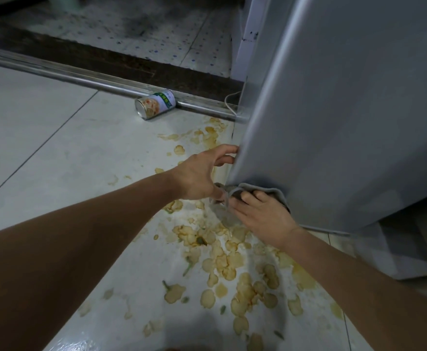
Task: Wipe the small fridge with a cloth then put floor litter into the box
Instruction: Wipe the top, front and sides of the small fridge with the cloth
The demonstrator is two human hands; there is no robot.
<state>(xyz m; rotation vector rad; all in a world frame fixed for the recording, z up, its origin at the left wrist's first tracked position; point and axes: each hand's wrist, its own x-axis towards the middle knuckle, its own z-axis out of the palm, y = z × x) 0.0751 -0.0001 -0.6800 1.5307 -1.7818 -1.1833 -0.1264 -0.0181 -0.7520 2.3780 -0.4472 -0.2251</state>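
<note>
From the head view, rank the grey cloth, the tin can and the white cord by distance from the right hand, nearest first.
1. Grey cloth: under the right hand, pressed at the fridge's bottom edge.
2. White cord: farther back, beside the fridge's far corner.
3. Tin can: on its side, far left by the metal rail.

Two bare forearms — sleeveless, no jewellery

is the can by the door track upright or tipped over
Tipped over. The can lies on its side on the floor tile against the metal door track, one round end facing the camera.
</note>
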